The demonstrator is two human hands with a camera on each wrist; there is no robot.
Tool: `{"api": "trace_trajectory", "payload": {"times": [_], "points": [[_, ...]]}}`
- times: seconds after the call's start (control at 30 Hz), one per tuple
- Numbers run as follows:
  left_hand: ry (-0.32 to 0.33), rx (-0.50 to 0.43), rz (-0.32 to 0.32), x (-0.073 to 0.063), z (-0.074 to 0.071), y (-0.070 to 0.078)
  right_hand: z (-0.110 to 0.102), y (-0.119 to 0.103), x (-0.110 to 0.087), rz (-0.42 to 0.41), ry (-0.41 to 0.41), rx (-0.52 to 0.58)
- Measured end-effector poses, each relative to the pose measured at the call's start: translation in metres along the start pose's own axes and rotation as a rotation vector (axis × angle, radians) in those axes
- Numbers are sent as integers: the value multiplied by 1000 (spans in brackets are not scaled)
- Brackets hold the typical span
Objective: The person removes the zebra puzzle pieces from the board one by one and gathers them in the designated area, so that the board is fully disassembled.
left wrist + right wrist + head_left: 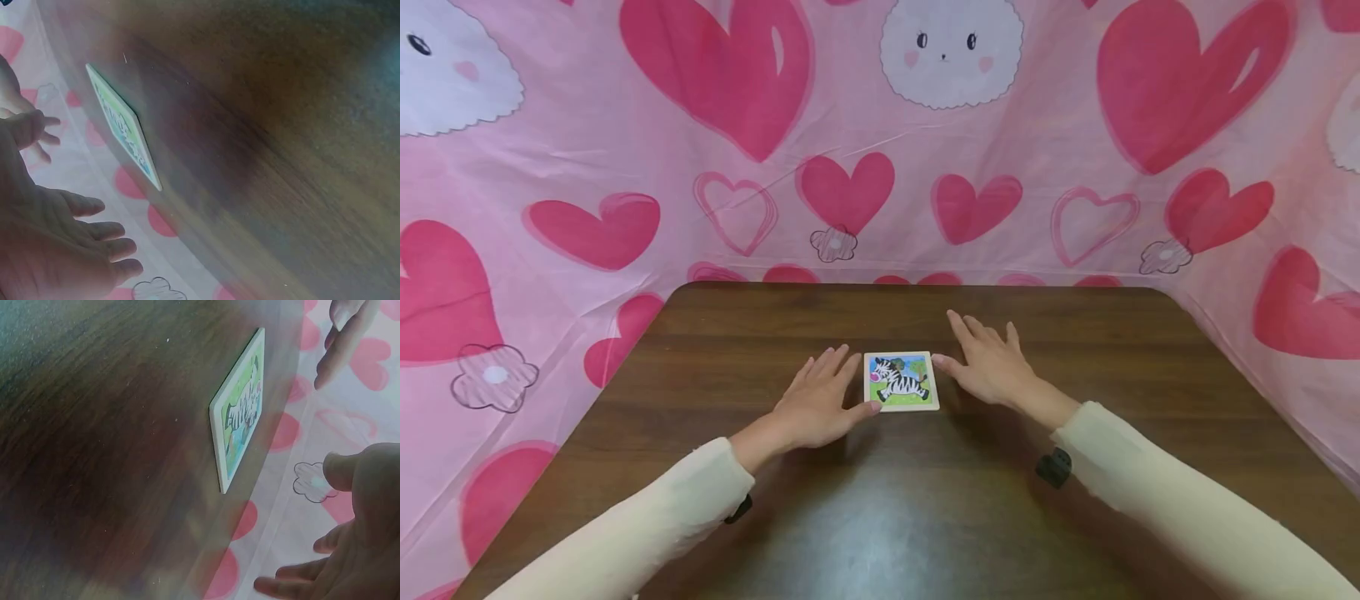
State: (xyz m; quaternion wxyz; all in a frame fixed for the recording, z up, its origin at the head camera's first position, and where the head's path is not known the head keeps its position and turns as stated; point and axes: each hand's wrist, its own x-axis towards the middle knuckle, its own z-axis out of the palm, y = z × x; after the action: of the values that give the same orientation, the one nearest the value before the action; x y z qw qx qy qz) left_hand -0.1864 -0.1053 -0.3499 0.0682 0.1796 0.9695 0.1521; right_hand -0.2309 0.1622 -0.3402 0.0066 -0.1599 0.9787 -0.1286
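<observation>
A small square zebra puzzle (901, 382) in a pale frame lies flat on the wooden table, its picture facing up. To its left is my left hand (820, 404), fingers spread and straight, the thumb overlapping the puzzle's lower left corner in the head view. My right hand (992, 362) hovers on the other side, fingers extended, with the thumb tip near the upper right corner. Both wrist views show the hands raised over the table, holding nothing. The zebra puzzle (125, 128) appears at a slant in the left wrist view and the right wrist view alike.
The dark brown table (880, 517) has rounded far corners. A pink cloth (910, 133) printed with hearts hangs behind it and along both sides. A dark wrist device (1054, 468) shows under the right sleeve.
</observation>
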Motion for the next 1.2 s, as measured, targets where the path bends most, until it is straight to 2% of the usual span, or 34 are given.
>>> {"api": "trace_trajectory", "payload": {"times": [0.3,0.57,0.9,1.2], "points": [[-26,-43,35,1,7,2,9,-2,5,-86,24,20],[-85,-75,141,3,12,5,12,-6,13,-144,27,69],[-116,-70,213,7,16,11,17,-8,21,-190,45,99],[-201,-4,303,12,21,18,18,-14,32,-254,2,113]]}}
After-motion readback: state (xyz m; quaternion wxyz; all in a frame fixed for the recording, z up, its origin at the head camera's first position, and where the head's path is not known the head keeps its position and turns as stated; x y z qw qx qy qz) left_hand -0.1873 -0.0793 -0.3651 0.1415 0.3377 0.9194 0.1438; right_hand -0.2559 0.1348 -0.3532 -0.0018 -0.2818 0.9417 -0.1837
